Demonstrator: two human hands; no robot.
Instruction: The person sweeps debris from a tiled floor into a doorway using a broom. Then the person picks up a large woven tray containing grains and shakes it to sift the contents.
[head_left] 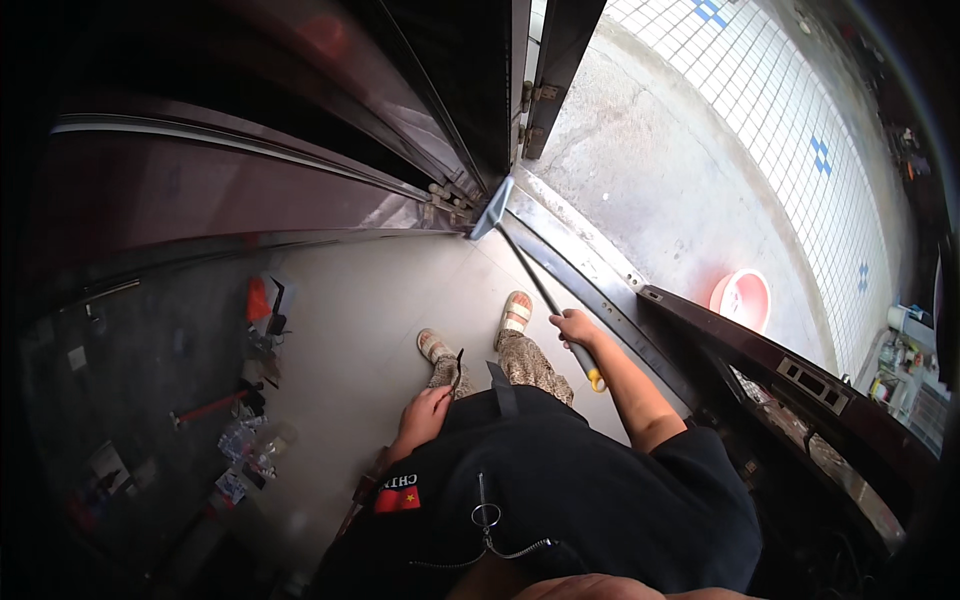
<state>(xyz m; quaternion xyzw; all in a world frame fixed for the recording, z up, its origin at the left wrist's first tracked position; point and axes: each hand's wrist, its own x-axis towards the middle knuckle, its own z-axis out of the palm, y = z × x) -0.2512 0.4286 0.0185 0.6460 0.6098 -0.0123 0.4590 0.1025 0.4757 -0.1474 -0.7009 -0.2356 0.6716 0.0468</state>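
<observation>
My right hand [577, 327] grips the dark handle of a long window squeegee [528, 272], whose handle end is yellow. Its flat grey blade [493, 209] rests at the bottom corner of a dark metal door frame [440, 190] by the threshold track. My left hand [424, 415] lies against my black top at the hip, fingers curled, holding nothing I can see. Below them my two feet in light sandals [515, 312] stand on the pale tiled floor [360, 330].
A metal threshold rail [585, 265] runs diagonally to the right. Outside lie a concrete strip, white small tiles and a red basin [741, 298]. At the left, small items, a red-handled tool [210, 408] and plastic bags lie by a dark wall.
</observation>
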